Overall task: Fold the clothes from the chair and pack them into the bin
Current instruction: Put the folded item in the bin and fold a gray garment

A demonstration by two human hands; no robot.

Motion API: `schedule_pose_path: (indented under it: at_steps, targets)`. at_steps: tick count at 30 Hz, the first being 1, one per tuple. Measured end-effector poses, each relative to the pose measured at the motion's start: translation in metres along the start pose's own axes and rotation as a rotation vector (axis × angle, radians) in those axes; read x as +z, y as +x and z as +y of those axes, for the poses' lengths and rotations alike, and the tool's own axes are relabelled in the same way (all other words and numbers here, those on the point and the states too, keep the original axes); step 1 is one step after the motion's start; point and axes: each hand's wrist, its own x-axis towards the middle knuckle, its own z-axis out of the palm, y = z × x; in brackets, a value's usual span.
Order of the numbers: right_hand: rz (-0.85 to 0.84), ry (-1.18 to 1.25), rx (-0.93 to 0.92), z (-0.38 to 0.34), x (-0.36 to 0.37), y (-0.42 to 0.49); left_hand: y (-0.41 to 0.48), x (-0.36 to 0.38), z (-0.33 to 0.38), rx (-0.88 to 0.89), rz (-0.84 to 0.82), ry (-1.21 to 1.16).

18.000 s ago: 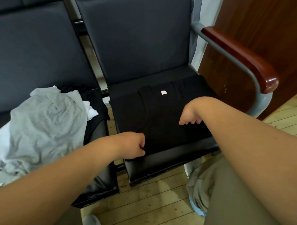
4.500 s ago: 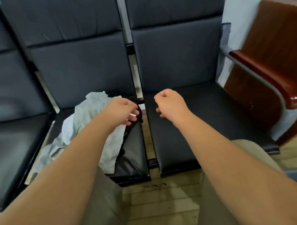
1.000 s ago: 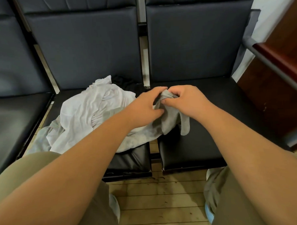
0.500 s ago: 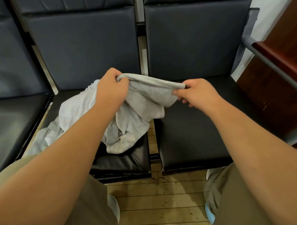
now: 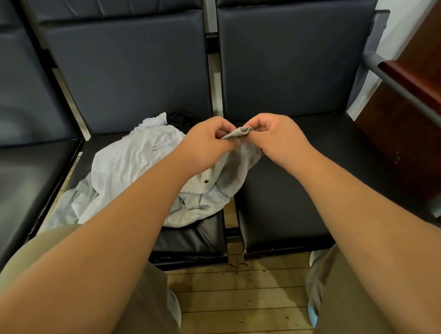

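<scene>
Both hands meet above the gap between two black chairs. The left hand (image 5: 208, 139) and the right hand (image 5: 276, 136) each pinch the same edge of a grey garment (image 5: 236, 166) between thumb and fingers, very close together. The cloth hangs down from them onto a heap of pale clothes (image 5: 138, 165) lying on the middle chair (image 5: 192, 238). The right chair (image 5: 303, 188) carries nothing but the hanging corner.
</scene>
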Motion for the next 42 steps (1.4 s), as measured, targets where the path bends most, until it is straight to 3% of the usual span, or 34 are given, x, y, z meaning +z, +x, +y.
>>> schedule_pose_path:
  at_steps: [3,5,7,10,12,14,15,17,20,22,23,25,30,34,36,39,42]
  targets:
    - [-0.055,0.078,0.039,0.002,0.000,0.001,0.002,-0.004,0.003,0.048,0.041,-0.006]
    - [-0.192,0.141,0.086,0.004,0.000,0.000,0.003,-0.007,0.007,0.019,0.074,-0.090]
    - [-0.376,0.125,0.126,0.007,0.004,-0.002,0.003,-0.013,0.009,-0.077,0.081,-0.324]
    - [-0.518,-0.132,0.156,0.020,0.018,-0.004,-0.002,-0.023,0.015,-0.250,-0.001,-0.843]
    - [-0.527,-0.261,0.204,0.029,0.024,-0.004,-0.004,-0.031,0.014,-0.308,0.016,-1.015]
    - [-0.510,-0.299,0.246,0.036,0.023,-0.004,0.000,-0.039,0.008,-0.347,0.118,-1.039]
    - [-0.490,-0.300,0.253,0.038,0.021,-0.004,0.002,-0.044,0.004,-0.367,0.182,-0.960]
    - [-0.397,-0.277,0.243,0.040,0.013,-0.001,0.005,-0.054,-0.007,-0.317,0.229,-0.540]
    - [-0.112,-0.188,0.176,0.035,0.000,0.003,-0.004,-0.057,-0.015,-0.183,-0.109,0.204]
    - [0.034,-0.009,0.201,0.030,-0.009,0.004,-0.011,-0.046,-0.018,-0.183,-0.278,0.507]
    - [0.028,0.079,0.238,0.027,-0.012,0.002,-0.011,-0.038,-0.022,-0.174,-0.329,0.579]
    - [-0.105,0.083,0.278,0.024,-0.017,-0.004,-0.006,-0.023,-0.031,-0.162,-0.346,0.660]
    - [-0.516,-0.243,0.360,0.028,-0.021,-0.016,0.013,-0.013,-0.052,-0.306,-0.217,0.765]
    - [-0.813,-0.347,0.424,0.035,-0.027,-0.022,0.013,-0.002,-0.065,-0.373,-0.337,0.816]
    - [-0.781,-0.482,0.339,0.037,-0.029,-0.024,0.010,0.008,-0.069,-0.379,-0.419,0.828]
    - [-0.601,-0.497,0.289,0.044,-0.030,-0.024,0.004,0.021,-0.069,-0.407,-0.529,0.793]
    - [-0.724,-0.634,0.277,0.055,-0.021,-0.031,0.004,0.029,-0.070,-0.417,-0.594,0.796]
